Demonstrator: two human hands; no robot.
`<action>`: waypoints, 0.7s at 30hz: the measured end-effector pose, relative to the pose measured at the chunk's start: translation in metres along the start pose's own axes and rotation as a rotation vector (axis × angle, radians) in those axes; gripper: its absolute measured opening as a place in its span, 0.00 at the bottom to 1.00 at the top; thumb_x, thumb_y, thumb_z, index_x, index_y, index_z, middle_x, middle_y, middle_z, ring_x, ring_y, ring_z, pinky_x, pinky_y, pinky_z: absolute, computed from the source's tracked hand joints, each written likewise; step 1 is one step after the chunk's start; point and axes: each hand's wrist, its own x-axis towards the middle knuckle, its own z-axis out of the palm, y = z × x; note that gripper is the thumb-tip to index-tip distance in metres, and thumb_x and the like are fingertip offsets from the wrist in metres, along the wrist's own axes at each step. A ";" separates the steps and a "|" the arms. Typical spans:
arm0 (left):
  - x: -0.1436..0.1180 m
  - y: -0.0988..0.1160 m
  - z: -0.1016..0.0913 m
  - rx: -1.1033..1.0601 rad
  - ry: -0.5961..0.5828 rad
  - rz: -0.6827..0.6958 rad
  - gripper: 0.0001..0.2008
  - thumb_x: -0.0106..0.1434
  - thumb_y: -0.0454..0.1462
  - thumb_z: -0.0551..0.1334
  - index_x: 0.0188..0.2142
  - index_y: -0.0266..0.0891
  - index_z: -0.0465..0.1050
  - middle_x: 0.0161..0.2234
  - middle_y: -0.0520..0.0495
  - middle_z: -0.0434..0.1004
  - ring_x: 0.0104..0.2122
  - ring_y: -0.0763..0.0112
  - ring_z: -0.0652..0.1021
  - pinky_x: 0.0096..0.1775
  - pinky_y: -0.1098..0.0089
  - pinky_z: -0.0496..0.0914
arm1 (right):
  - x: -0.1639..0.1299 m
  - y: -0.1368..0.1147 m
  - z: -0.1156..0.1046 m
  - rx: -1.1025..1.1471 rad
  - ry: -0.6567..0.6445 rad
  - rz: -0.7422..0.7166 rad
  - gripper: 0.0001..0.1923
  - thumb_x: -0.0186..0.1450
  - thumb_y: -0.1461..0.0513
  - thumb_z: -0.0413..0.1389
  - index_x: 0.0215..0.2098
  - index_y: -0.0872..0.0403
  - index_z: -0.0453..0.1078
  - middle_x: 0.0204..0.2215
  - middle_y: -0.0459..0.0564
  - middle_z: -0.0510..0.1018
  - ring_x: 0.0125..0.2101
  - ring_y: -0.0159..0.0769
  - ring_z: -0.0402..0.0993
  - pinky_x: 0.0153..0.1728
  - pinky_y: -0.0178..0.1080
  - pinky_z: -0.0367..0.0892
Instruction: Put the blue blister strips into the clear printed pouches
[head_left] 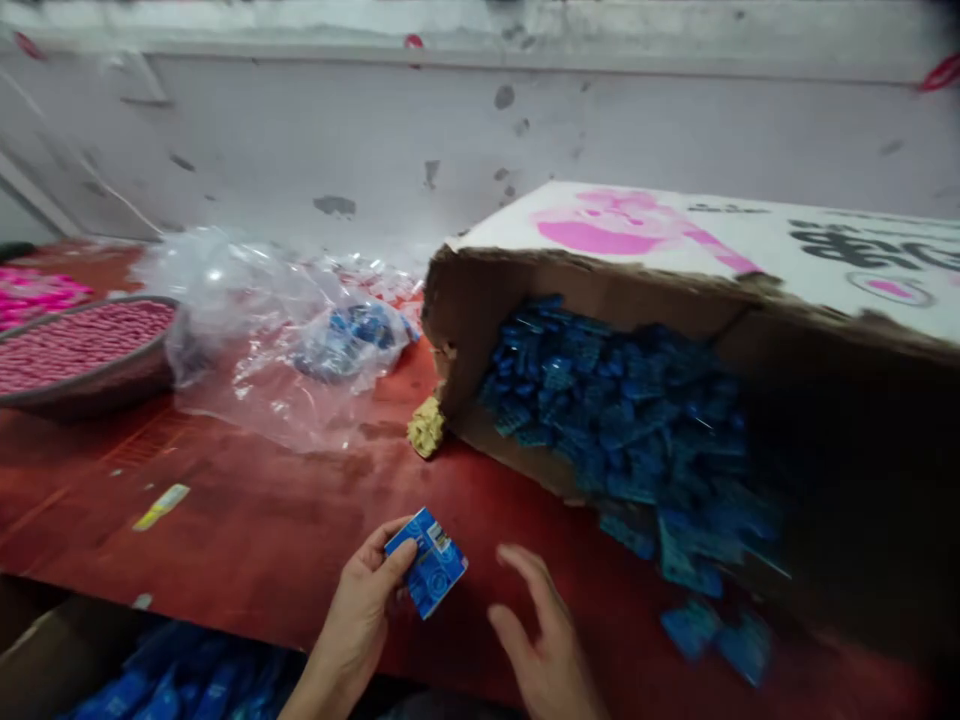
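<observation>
Two hands: both low at the near bench (pixel 247 530) edge, in front of the cardboard box (pixel 675 300).
Left hand (pixel 360 610): fingers and thumb pinching a small blue packet (pixel 429 570) by its left edge.
Right hand (pixel 544 640): spread and empty, fingers loose, just right of the packet, not touching it.
Packet position: lifted just above the bench, in front of and left of the box mouth.
Packet long axis: tilted, running from upper left to lower right, free corner toward the right hand.
Nearer hand: left on the packet already; right closer to the box.
Blue packets (pixel 630 420): heaped inside the box lying on its side, spilling from its mouth toward the right hand.
Left of the box: clear plastic bag (pixel 270 320), then a bowl of pink pieces (pixel 82 350).
</observation>
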 end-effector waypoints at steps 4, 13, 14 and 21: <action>-0.013 -0.021 0.017 0.102 -0.124 0.049 0.16 0.46 0.40 0.67 0.33 0.36 0.71 0.25 0.50 0.76 0.23 0.73 0.74 0.26 0.74 0.69 | 0.026 -0.025 0.004 0.445 -0.153 0.149 0.24 0.58 0.66 0.52 0.53 0.50 0.59 0.46 0.48 0.71 0.44 0.36 0.70 0.46 0.38 0.65; -0.032 -0.028 0.033 0.095 -0.159 0.086 0.16 0.46 0.40 0.67 0.36 0.38 0.73 0.30 0.49 0.77 0.26 0.73 0.74 0.29 0.74 0.68 | 0.002 -0.023 -0.010 0.639 -0.060 0.192 0.16 0.59 0.66 0.52 0.46 0.52 0.64 0.40 0.48 0.74 0.39 0.34 0.71 0.40 0.35 0.65; -0.035 -0.029 0.034 0.083 -0.180 0.063 0.17 0.46 0.41 0.67 0.37 0.38 0.73 0.30 0.48 0.77 0.26 0.73 0.74 0.28 0.74 0.68 | 0.001 -0.022 -0.010 0.653 -0.016 0.201 0.13 0.60 0.63 0.52 0.44 0.53 0.65 0.37 0.48 0.75 0.36 0.34 0.71 0.37 0.35 0.66; -0.046 -0.041 0.040 0.136 -0.197 0.132 0.31 0.40 0.37 0.70 0.46 0.39 0.67 0.29 0.49 0.76 0.23 0.74 0.73 0.24 0.76 0.67 | -0.006 -0.019 -0.005 1.182 0.119 0.428 0.12 0.57 0.55 0.56 0.34 0.53 0.65 0.26 0.44 0.72 0.25 0.29 0.69 0.25 0.31 0.64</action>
